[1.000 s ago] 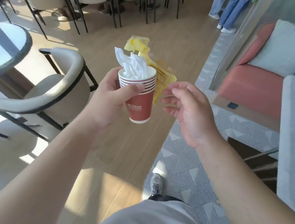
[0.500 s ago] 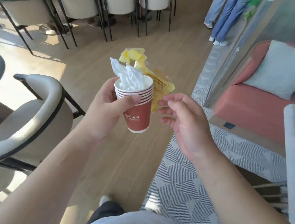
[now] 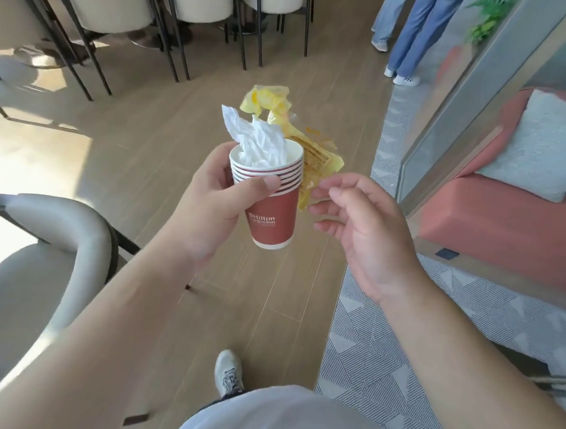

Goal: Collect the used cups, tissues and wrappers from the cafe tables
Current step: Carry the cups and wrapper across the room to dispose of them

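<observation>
My left hand [image 3: 211, 202] grips a stack of several red paper cups [image 3: 273, 217] held upright in front of me. Crumpled white tissue [image 3: 258, 141] sticks out of the top cup. Yellow wrappers [image 3: 308, 155] stand behind and to the right of the cups, a crumpled one on top. My right hand [image 3: 361, 230] hovers just right of the stack, fingers curled, its fingertips at the lower edge of the flat yellow wrapper; whether they pinch it I cannot tell.
A grey padded chair [image 3: 44, 263] stands close at my lower left. More cream chairs [image 3: 197, 1] line the back. Two people's legs [image 3: 407, 31] stand at the far right. A glass partition [image 3: 459, 103], a pink sofa [image 3: 497, 227] with cushions and a patterned rug [image 3: 382, 357] lie to my right.
I have walked forward: the round table has left the view and the near chair has slid down and left. Both hands keep the same pose around the cups.
</observation>
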Demonstrator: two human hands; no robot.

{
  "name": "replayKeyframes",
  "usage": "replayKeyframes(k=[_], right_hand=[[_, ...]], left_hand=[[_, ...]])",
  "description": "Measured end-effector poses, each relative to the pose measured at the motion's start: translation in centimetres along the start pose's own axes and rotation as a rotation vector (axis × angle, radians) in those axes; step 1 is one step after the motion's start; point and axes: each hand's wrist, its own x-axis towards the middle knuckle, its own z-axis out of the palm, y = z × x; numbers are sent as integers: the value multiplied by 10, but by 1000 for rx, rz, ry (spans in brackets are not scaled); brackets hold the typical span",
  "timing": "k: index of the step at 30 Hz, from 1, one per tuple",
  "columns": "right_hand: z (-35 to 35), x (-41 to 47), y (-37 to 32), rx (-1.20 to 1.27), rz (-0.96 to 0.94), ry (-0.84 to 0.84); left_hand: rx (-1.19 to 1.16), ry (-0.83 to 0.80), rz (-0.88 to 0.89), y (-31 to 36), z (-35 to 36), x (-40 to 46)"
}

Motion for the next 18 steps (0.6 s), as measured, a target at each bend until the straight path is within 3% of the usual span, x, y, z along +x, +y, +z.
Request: replayKeyframes(k=[6,18], right_hand=[[67,66,1,-12,-20,-7],[118,173,11,3,-4,-45]], left_hand=[[-13,-18,21,12,-74,62],[-28,14,6,6,-142,152]])
